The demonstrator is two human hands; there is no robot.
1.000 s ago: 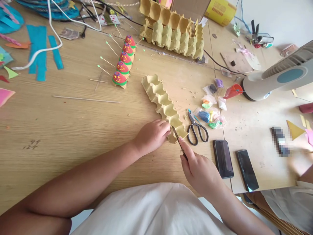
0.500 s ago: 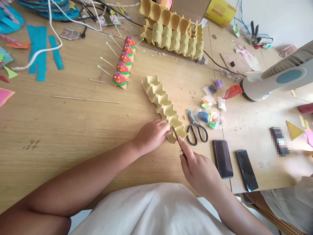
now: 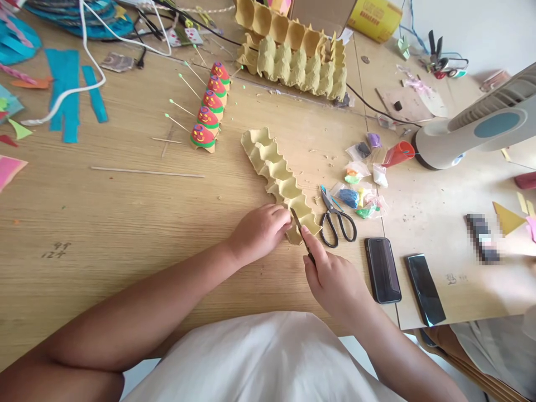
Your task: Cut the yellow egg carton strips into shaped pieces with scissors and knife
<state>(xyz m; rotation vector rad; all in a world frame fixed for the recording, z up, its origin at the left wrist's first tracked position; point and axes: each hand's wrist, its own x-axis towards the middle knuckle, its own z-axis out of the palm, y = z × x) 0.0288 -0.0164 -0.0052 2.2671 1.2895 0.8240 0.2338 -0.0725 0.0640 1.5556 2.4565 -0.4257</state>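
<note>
A pale yellow egg carton strip (image 3: 281, 173) lies slantwise on the wooden table, its cups facing up. My left hand (image 3: 263, 229) is closed on the strip's left edge near its lower end. In my right hand (image 3: 335, 276) is a small knife (image 3: 296, 219), its index finger stretched along the back. The blade rests against the carton between two cups, close to my left fingertips; the handle is mostly hidden in the palm. Black-handled scissors (image 3: 333, 215) lie just right of the strip. Beyond stands a row of painted red-and-green carton cups (image 3: 207, 116) with smiling faces and green-tipped sticks.
More egg cartons (image 3: 301, 64) are stacked at the back. Bags of coloured clay (image 3: 349, 196) and a red cup (image 3: 400, 153) lie right of the scissors. Two phones (image 3: 383, 271) rest near the front edge. A white fan (image 3: 473, 131) stands at right, a thin stick (image 3: 146, 171) at left.
The knife and my right hand have shifted slightly left and up along the carton. My left hand keeps its hold, and the carton lies almost unchanged.
</note>
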